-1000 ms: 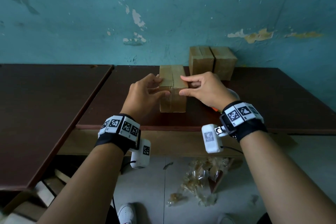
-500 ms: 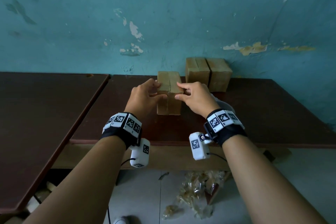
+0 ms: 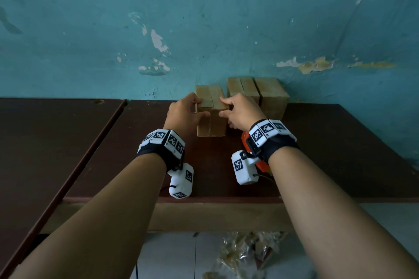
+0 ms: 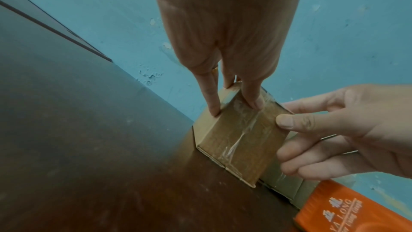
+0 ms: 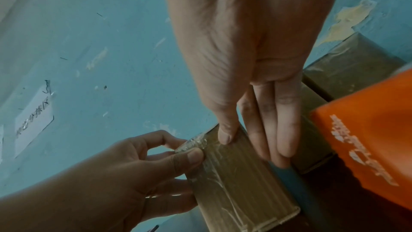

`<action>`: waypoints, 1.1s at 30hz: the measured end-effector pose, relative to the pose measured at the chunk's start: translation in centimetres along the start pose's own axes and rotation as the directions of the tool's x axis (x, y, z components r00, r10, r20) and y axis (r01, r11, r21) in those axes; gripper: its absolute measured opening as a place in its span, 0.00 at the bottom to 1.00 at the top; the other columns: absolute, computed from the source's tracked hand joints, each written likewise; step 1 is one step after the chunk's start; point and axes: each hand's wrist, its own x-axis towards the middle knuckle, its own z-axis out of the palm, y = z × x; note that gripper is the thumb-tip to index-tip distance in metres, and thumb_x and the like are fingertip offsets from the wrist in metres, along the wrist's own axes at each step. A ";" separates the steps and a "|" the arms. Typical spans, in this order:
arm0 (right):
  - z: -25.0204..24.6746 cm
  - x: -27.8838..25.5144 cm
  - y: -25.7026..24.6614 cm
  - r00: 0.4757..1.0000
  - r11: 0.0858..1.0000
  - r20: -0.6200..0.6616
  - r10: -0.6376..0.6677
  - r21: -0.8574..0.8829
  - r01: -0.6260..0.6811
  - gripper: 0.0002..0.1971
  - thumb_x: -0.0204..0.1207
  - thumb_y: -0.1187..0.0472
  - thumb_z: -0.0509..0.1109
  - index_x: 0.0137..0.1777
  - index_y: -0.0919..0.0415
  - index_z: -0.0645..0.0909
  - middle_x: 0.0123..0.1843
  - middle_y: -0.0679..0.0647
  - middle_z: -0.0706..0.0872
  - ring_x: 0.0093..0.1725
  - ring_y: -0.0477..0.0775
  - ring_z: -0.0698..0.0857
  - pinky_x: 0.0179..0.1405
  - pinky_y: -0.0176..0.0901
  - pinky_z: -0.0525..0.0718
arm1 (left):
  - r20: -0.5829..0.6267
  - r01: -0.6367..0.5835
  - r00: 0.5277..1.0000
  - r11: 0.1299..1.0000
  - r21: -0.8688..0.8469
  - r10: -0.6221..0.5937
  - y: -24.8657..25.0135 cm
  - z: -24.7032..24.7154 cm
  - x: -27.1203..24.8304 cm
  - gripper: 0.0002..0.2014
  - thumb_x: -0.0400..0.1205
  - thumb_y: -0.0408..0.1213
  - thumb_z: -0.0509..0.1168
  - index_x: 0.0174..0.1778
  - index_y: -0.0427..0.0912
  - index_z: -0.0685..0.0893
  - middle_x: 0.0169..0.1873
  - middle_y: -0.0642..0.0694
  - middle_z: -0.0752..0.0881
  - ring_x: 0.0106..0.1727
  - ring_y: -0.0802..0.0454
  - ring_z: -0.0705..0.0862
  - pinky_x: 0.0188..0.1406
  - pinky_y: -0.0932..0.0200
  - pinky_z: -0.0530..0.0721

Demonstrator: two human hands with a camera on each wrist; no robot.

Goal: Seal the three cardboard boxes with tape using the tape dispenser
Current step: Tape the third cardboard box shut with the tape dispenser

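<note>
At the near edge, both forearms are seen reaching forward over the dark brown table. Under the right wrist, at about 5 o'clock from the held box, the orange tape dispenser is lying on the table; it is mostly hidden by the wristband.

A little farther, one cardboard box is gripped from both sides. The left hand is curled on its left edge, with the thumb on the front face and the fingers over the top. The right hand is gripping the right edge in the same way, thumb in front, fingers along the side. A strip of clear tape is seen over the middle seam of this box, from the top down the front face; it looks wrinkled.

Compared with one second ago, the box has been carried farther from the near table edge, toward 12 o'clock. It is now just beside the other two boxes, whereas earlier a clear gap was between them. The grip of both hands has stayed nearly the same.

At 1 o'clock from the held box, the second box and the third box are standing side by side, touching, against the teal wall.
</note>
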 end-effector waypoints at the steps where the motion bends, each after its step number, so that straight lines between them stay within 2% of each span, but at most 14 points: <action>1: 0.1 0.5 0.0 0.999 0.999 0.016 0.035 0.034 -0.036 0.32 0.87 0.58 0.76 0.89 0.49 0.70 0.49 0.61 0.95 0.46 0.59 0.96 0.53 0.58 0.95 | 0.001 0.003 1.000 1.000 -0.002 -0.003 -0.1 0.2 0.5 0.20 0.77 0.44 0.84 0.62 0.44 0.88 0.59 0.43 0.92 0.63 0.42 0.87 0.62 0.50 0.85; 3: 0.2 1.3 0.1 0.995 0.993 0.044 0.092 0.072 -0.095 0.30 0.90 0.58 0.71 0.90 0.49 0.68 0.38 0.58 0.94 0.34 0.56 0.95 0.42 0.55 0.97 | 0.003 0.005 1.000 1.000 0.000 -0.005 -0.3 0.6 1.4 0.21 0.77 0.44 0.84 0.63 0.44 0.88 0.61 0.43 0.91 0.65 0.41 0.87 0.63 0.49 0.85; 5: 0.0 1.8 -0.1 0.988 0.985 0.060 0.143 0.093 -0.148 0.24 0.93 0.54 0.66 0.88 0.51 0.72 0.33 0.58 0.93 0.30 0.56 0.94 0.34 0.48 0.95 | 0.006 0.005 1.000 1.000 0.004 -0.005 -0.3 0.9 2.2 0.22 0.77 0.44 0.84 0.64 0.43 0.87 0.63 0.43 0.91 0.66 0.42 0.87 0.64 0.49 0.85; 7: -0.1 2.1 -0.3 0.981 0.976 0.057 0.183 0.113 -0.188 0.21 0.94 0.51 0.62 0.85 0.52 0.77 0.29 0.57 0.92 0.26 0.55 0.92 0.20 0.39 0.87 | 0.005 0.004 1.000 1.000 -0.004 -0.003 -0.4 1.1 2.9 0.21 0.78 0.43 0.83 0.64 0.43 0.87 0.64 0.42 0.91 0.67 0.42 0.87 0.64 0.48 0.85; 9: 0.0 2.5 -0.3 0.980 0.975 0.038 0.194 0.103 -0.197 0.21 0.95 0.51 0.61 0.86 0.51 0.75 0.26 0.54 0.90 0.22 0.53 0.90 0.13 0.35 0.78 | -0.001 0.006 1.000 1.000 -0.022 -0.006 -0.4 1.4 3.4 0.21 0.78 0.42 0.84 0.63 0.42 0.87 0.64 0.42 0.91 0.66 0.44 0.88 0.62 0.51 0.86; 11: 0.1 2.9 -0.1 0.985 0.982 0.020 0.174 0.074 -0.175 0.23 0.95 0.53 0.62 0.88 0.49 0.71 0.25 0.53 0.90 0.22 0.52 0.90 0.12 0.34 0.76 | -0.003 0.015 1.000 0.998 -0.058 -0.015 -0.3 1.7 3.9 0.20 0.78 0.39 0.84 0.62 0.40 0.87 0.65 0.42 0.91 0.66 0.46 0.89 0.60 0.55 0.85; 13: -0.1 3.4 0.0 0.983 0.980 -0.001 0.186 0.071 -0.185 0.21 0.95 0.52 0.61 0.86 0.49 0.74 0.23 0.50 0.88 0.20 0.51 0.88 0.11 0.33 0.73 | 0.003 0.026 1.000 0.996 -0.089 -0.025 -0.3 2.1 4.5 0.19 0.78 0.37 0.83 0.62 0.40 0.87 0.66 0.42 0.90 0.67 0.47 0.89 0.58 0.57 0.85; 17: 0.1 4.7 0.1 0.969 0.967 -0.026 0.245 0.085 -0.242 0.18 0.95 0.50 0.59 0.80 0.52 0.81 0.22 0.50 0.85 0.10 0.47 0.79 0.08 0.32 0.67 | -0.014 0.017 1.000 0.997 -0.077 -0.018 -0.8 2.7 5.5 0.19 0.78 0.40 0.84 0.61 0.42 0.87 0.66 0.44 0.91 0.69 0.45 0.88 0.65 0.49 0.87; 21: 0.3 5.9 0.1 0.969 0.970 -0.048 0.241 0.045 -0.239 0.19 0.96 0.51 0.58 0.78 0.55 0.82 0.15 0.50 0.82 0.10 0.48 0.79 0.08 0.32 0.69 | -0.025 0.024 0.999 0.996 -0.085 -0.026 -0.9 3.4 6.2 0.20 0.78 0.40 0.84 0.63 0.43 0.88 0.68 0.45 0.91 0.69 0.46 0.88 0.67 0.53 0.86; 23: 0.3 5.8 0.0 0.968 0.969 -0.046 0.246 0.035 -0.245 0.19 0.95 0.55 0.60 0.82 0.55 0.78 0.17 0.50 0.83 0.10 0.47 0.79 0.09 0.33 0.72 | -0.027 0.025 0.999 0.995 -0.097 -0.028 -0.9 3.4 6.4 0.20 0.78 0.39 0.84 0.63 0.43 0.88 0.69 0.45 0.90 0.70 0.46 0.88 0.68 0.52 0.86; 25: 0.2 5.2 -0.3 0.981 0.981 -0.073 0.179 -0.068 -0.184 0.24 0.93 0.60 0.63 0.88 0.54 0.71 0.26 0.48 0.84 0.12 0.47 0.82 0.14 0.37 0.78 | -0.025 0.035 0.999 0.993 -0.109 -0.038 -1.0 3.6 6.5 0.20 0.78 0.40 0.83 0.63 0.43 0.88 0.69 0.46 0.90 0.70 0.46 0.87 0.69 0.48 0.87; 28: 0.5 5.4 -0.1 0.986 0.983 -0.062 0.153 -0.092 -0.158 0.22 0.94 0.59 0.61 0.86 0.56 0.73 0.34 0.48 0.83 0.21 0.50 0.88 0.20 0.41 0.85 | -0.027 0.030 0.999 0.997 -0.072 -0.032 -1.0 3.8 6.3 0.20 0.79 0.41 0.82 0.65 0.43 0.88 0.70 0.46 0.90 0.71 0.46 0.87 0.70 0.46 0.87; 30: 0.5 5.3 -0.1 0.983 0.980 -0.051 0.175 -0.082 -0.178 0.24 0.95 0.58 0.60 0.90 0.51 0.67 0.32 0.47 0.83 0.17 0.49 0.86 0.15 0.39 0.81 | -0.021 0.038 0.999 0.997 -0.074 -0.039 -0.9 3.7 6.3 0.20 0.79 0.41 0.82 0.66 0.43 0.88 0.71 0.46 0.89 0.71 0.47 0.88 0.70 0.46 0.87; 33: 0.2 4.6 -0.3 0.982 0.978 0.017 0.189 -0.095 -0.186 0.28 0.94 0.58 0.61 0.92 0.47 0.60 0.30 0.52 0.88 0.20 0.51 0.88 0.17 0.40 0.83 | 0.034 0.064 0.998 0.994 -0.086 -0.062 -0.7 3.2 6.3 0.25 0.80 0.39 0.82 0.74 0.42 0.87 0.71 0.43 0.90 0.72 0.47 0.88 0.73 0.47 0.86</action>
